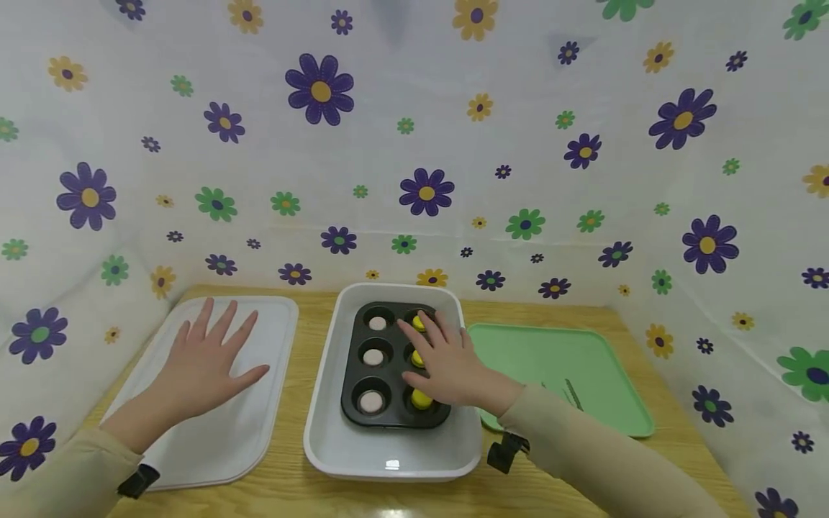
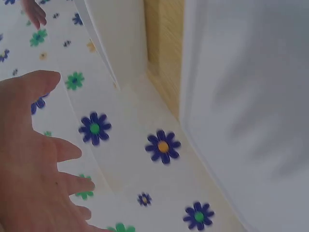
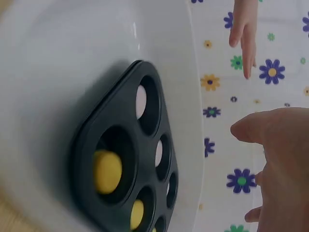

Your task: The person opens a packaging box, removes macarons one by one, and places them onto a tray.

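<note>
Head view, muffin tin: the dark six-cup muffin tin point(image 1: 398, 360) lies inside a white tub point(image 1: 350, 455), beneath the right hand's fingers.
Tin cups: pale pink discs point(image 1: 372, 357) sit in the left column, yellow pieces point(image 1: 422, 400) in the right.
Right hand: the right hand point(image 1: 447, 365) is over the tin's right column, fingers spread wide and gripping nothing; the thumb reaches toward the tin's middle, near the closest yellow piece, and the fingertips reach the far yellow one in this view.
Left hand: the left hand point(image 1: 201, 367) is over a white tray point(image 1: 220, 439), fingers fanned wide, thumb pointing toward the tub, well apart from the tin.
Green tray: right of the tub, the green tray point(image 1: 537, 352) bears thin dark sticks point(image 1: 573, 394).
Surroundings: a wooden tabletop point(image 1: 285, 489) underneath, a flower-print sheet point(image 1: 382, 147) behind and at both sides.
Left wrist view, fingers: stretched out and apart, with the white tray beside them and the tub's outer wall beyond; the tin's cups are hidden here.
Right wrist view, fingers: thumb and partly visible fingers stand apart, clear of the tin, which lies to one side with yellow pieces in the nearer column and pink discs in the farther.
</note>
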`<action>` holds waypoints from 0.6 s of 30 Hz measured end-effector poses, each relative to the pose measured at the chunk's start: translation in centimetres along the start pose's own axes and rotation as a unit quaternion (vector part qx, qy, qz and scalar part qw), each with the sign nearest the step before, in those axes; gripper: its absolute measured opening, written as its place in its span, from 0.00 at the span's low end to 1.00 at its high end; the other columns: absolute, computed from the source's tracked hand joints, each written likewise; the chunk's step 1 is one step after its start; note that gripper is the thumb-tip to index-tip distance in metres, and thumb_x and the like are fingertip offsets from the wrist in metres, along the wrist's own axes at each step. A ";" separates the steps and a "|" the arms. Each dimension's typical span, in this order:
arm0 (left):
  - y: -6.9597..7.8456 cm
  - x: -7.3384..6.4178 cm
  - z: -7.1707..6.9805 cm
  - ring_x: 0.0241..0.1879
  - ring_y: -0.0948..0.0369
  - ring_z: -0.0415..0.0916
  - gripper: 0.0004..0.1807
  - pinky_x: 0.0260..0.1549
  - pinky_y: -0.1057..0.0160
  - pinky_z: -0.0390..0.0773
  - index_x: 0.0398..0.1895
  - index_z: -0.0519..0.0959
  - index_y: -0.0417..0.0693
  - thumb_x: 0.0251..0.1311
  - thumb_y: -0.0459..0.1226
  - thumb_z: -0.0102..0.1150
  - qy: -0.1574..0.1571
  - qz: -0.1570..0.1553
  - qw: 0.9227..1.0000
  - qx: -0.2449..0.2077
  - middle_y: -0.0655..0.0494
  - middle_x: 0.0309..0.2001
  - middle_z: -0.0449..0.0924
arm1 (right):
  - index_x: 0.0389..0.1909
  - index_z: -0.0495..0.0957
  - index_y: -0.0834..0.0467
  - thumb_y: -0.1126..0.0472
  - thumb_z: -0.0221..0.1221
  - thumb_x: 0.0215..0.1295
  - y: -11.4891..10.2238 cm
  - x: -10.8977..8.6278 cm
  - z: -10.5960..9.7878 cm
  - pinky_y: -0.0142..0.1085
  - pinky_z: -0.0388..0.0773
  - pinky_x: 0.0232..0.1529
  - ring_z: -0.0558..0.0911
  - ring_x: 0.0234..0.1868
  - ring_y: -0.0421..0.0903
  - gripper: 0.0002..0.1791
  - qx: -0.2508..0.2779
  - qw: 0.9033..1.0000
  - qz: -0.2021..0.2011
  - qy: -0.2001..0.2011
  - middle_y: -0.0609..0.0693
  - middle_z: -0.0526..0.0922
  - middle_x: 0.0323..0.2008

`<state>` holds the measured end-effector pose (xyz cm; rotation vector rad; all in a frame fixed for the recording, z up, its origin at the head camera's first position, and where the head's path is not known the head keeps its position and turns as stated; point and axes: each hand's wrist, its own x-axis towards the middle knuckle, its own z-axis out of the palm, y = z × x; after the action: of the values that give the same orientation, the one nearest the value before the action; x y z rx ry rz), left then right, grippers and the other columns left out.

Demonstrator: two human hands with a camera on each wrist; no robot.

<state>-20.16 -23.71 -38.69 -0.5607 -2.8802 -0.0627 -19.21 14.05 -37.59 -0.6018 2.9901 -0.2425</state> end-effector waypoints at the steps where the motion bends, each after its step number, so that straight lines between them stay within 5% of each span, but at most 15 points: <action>1: 0.7 0.1 0.0 0.72 0.28 0.43 0.48 0.62 0.23 0.52 0.74 0.61 0.42 0.58 0.62 0.59 -0.007 0.001 1.000 -0.009 0.30 0.74 0.53 | 0.79 0.45 0.41 0.40 0.56 0.69 0.6 -0.5 0.0 0.71 0.47 0.70 0.42 0.79 0.62 0.44 -0.006 1.000 0.004 0.008 0.55 0.44 0.80; 10: 5.2 0.9 1.0 0.74 0.32 0.43 0.51 0.64 0.23 0.50 0.78 0.53 0.45 0.60 0.65 0.54 -0.043 0.004 0.997 -0.061 0.34 0.77 0.48 | 0.79 0.45 0.42 0.40 0.58 0.66 4.8 -4.3 0.3 0.76 0.45 0.67 0.42 0.78 0.66 0.46 -0.058 0.994 0.049 0.079 0.56 0.42 0.80; 18: 7.0 0.9 3.1 0.75 0.33 0.43 0.52 0.63 0.23 0.52 0.79 0.49 0.48 0.61 0.65 0.53 -0.049 -0.001 0.994 -0.103 0.36 0.78 0.44 | 0.79 0.46 0.44 0.41 0.60 0.65 8.6 -8.1 0.4 0.79 0.47 0.63 0.46 0.76 0.70 0.47 -0.073 0.985 0.097 0.119 0.59 0.44 0.79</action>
<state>-18.93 -16.63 -41.55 -0.6116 -2.9900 -0.3449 -14.97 24.97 -39.09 -0.3068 3.2909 -0.0853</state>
